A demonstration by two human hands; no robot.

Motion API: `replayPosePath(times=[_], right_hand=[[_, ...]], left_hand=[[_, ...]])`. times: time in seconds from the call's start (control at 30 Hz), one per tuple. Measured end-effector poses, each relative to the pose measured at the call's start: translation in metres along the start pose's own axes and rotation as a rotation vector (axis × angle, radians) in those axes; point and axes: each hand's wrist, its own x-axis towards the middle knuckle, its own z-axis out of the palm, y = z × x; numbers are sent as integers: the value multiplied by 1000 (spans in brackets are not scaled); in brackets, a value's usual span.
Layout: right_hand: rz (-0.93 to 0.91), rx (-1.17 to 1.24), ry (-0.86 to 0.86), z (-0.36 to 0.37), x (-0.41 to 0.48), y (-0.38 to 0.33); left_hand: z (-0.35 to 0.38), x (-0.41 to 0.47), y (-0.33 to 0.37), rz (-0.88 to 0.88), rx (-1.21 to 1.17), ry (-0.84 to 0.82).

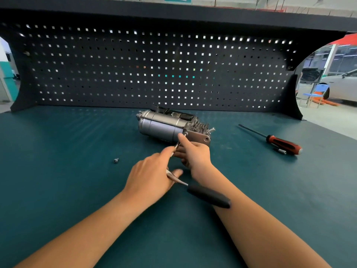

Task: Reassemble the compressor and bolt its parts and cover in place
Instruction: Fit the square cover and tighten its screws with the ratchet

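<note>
The compressor [164, 125] lies on its side on the teal table [58, 171], in front of a black pegboard [116, 64]. The left hand [152, 175] grips a black-handled wrench [208, 196] whose tip points at the cover plate [199, 137]. The right hand [195, 155] stretches a forefinger to a corner bolt [185, 134] there. A loose bolt [116, 160] lies to the left, a red-handled screwdriver [282, 144] to the right.

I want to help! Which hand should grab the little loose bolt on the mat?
Probably the left hand: the small silver bolt lies nearer it, though it grips the black-handled metal wrench. The right hand is at the grey metal compressor.
</note>
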Motion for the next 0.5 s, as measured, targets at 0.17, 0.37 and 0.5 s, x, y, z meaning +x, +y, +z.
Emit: replayPosePath(times=[0.17,0.37,0.5], right_hand=[[83,174,-54,-1,3,-6],[216,260,-158,-1,1,-10],[100,54,-86,-2,0,-6]], left_hand=[[-2,6,13,-492,-1106,-137],[-14,11,6,-959,-1917,-221],[-13,13,2,-597,-1132,-70]])
